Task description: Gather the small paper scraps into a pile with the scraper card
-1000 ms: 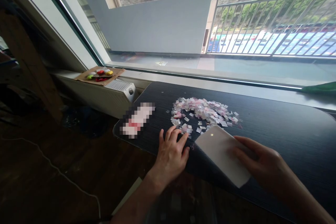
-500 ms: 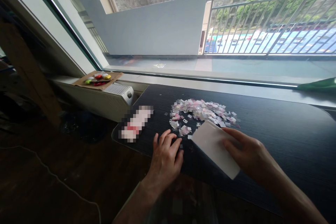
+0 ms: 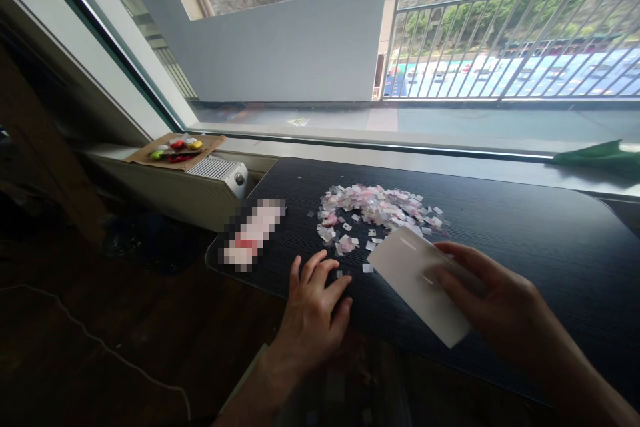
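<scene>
My right hand (image 3: pixel 500 293) grips a flat, glossy white rectangular piece (image 3: pixel 420 283) by its right side, thumb on top. The piece is held tilted above the black table (image 3: pixel 520 227), and one corner covers the near right part of a heap of small paper-like scraps (image 3: pixel 375 203). These scraps are white and pale pink, and some have little holes. My left hand (image 3: pixel 317 303) is at the table's near edge with fingers spread and bent. A few stray bits lie by its fingertips, including a small white scrap (image 3: pixel 367 267) to the right.
A blurred-out pinkish item (image 3: pixel 255 237) lies at the table's left end. Beyond it, a radiator (image 3: pixel 220 177) stands under the sill, with cardboard (image 3: pixel 143 155) carrying colourful objects. Green cloth-like material (image 3: pixel 595 155) rests at the right by the window. A cable (image 3: pixel 100 343) runs across the floor.
My right hand and the white piece have shifted slightly right, away from the stray scraps. My left hand's fingers are a little more spread. The whole view has drifted slightly.
</scene>
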### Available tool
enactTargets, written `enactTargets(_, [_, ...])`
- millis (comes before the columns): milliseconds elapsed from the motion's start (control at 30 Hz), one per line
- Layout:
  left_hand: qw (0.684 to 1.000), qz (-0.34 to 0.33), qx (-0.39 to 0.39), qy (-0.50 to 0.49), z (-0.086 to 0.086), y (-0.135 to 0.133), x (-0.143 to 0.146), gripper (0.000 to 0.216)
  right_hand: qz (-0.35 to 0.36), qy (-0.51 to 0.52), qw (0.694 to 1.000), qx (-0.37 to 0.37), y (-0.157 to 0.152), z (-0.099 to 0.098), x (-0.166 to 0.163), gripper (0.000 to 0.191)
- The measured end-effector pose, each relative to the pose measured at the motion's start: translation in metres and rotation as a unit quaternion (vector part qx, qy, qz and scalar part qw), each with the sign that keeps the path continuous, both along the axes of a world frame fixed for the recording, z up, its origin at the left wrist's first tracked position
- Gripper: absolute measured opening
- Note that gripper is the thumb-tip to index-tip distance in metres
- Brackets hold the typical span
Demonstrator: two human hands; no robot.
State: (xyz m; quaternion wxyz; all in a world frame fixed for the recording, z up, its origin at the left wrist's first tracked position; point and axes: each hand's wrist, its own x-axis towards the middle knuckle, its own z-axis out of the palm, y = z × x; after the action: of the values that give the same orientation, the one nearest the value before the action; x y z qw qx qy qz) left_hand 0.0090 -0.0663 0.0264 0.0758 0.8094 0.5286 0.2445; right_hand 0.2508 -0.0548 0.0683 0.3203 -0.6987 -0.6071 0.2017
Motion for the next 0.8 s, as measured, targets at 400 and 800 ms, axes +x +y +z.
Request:
enactTargets(400, [0.998, 0.062, 0.018, 0.024, -0.011, 0.019, -0.01, 0.032, 0.047, -0.029, 0.998, 0.036, 0.021, 0.001, -0.022, 0.042])
enactTargets(800, [0.999, 0.041, 0.0, 0.025, -0.004, 0.019, -0.006, 0.028, 0.0, -0.041, 0.999, 0.01, 0.006, 0.0, -0.008, 0.043])
